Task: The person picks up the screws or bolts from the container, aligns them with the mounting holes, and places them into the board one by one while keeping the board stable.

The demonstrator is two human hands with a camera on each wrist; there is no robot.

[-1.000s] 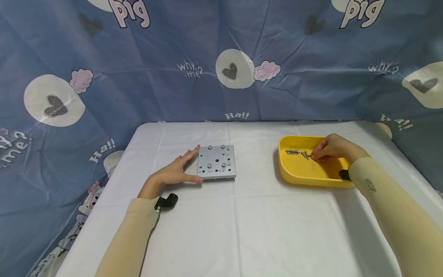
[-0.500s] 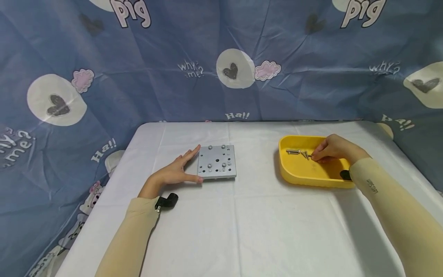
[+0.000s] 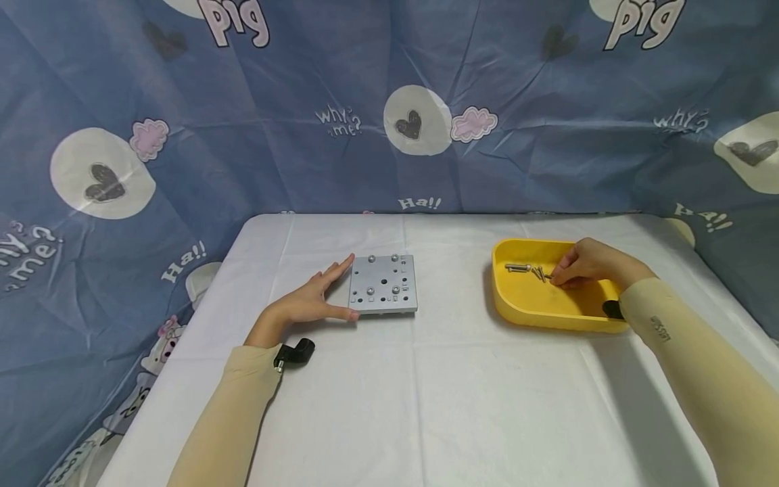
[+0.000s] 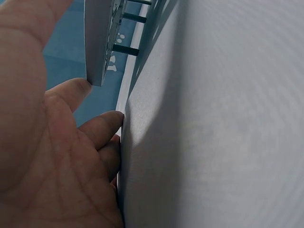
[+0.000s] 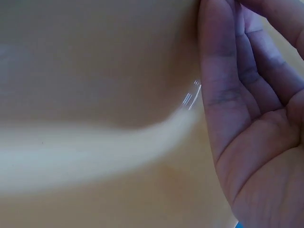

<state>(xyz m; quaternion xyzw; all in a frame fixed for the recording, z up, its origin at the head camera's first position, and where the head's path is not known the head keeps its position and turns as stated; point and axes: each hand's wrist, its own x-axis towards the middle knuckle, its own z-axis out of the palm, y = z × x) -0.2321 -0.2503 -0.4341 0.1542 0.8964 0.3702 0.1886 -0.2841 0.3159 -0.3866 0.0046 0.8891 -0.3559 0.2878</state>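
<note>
A grey metal plate (image 3: 383, 283) with holes and several screws set in it lies on the white table. Threaded screw ends (image 4: 126, 49) stick out of its underside in the left wrist view. My left hand (image 3: 307, 301) spreads along the plate's left side, thumb by the front corner and fingertips by the back one. One finger (image 4: 71, 92) touches the plate's edge. Inside the yellow tray (image 3: 554, 319), my right hand (image 3: 587, 262) pinches a small screw (image 3: 549, 276), mostly covered by the fingers. Loose small screws (image 3: 538, 273) lie just left of the fingertips.
Longer screws (image 3: 518, 268) lie toward the tray's back left. The white tablecloth (image 3: 462, 392) stretches between the plate and the tray and toward the front. A blue patterned curtain (image 3: 292, 162) hangs behind and left of the table.
The head view has shifted very slightly. My right fingertips stay at the small screws with little visible motion, and my left hand keeps its place at the plate.
</note>
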